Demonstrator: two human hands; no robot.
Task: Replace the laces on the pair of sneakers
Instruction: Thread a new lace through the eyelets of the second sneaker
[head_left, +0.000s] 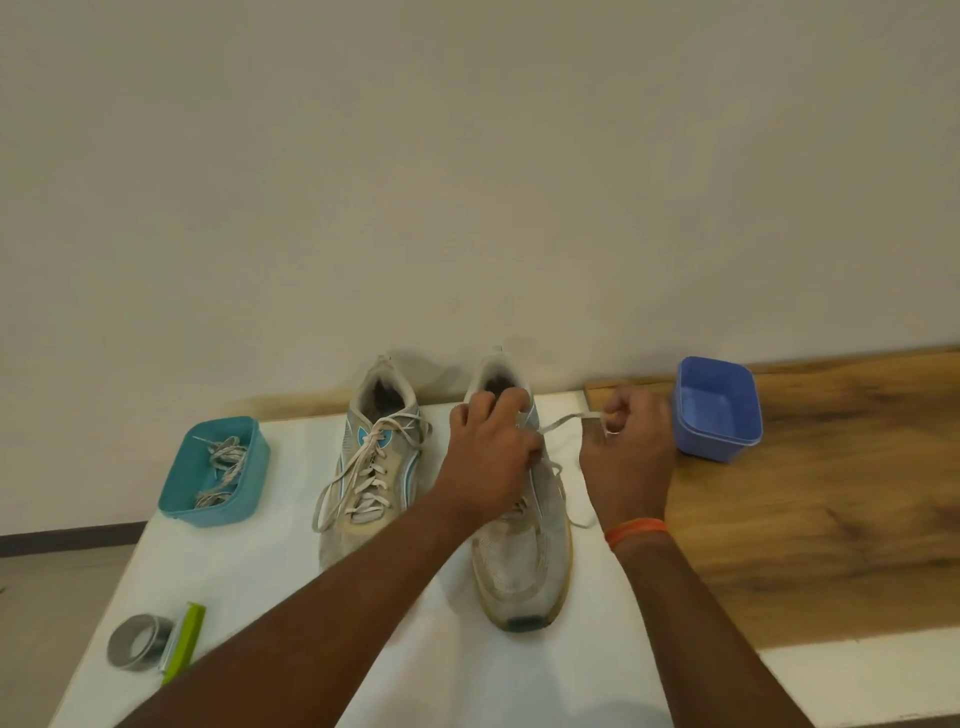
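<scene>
On right sneaker (522, 525): no legible branding; right hand (626, 457) pinches lace (563, 421).

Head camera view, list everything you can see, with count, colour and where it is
sneakers: two, white and blue, side by side at the back of the table
lace: one, white, pulled from the right sneaker
teal tub: one, left, holding laces
blue tub: one, right
tape roll: one, grey, front left
green tool: one, beside the tape
table: white top, wood at right
left hand: on the right sneaker
right hand: pinching the lace, orange wristband
</scene>
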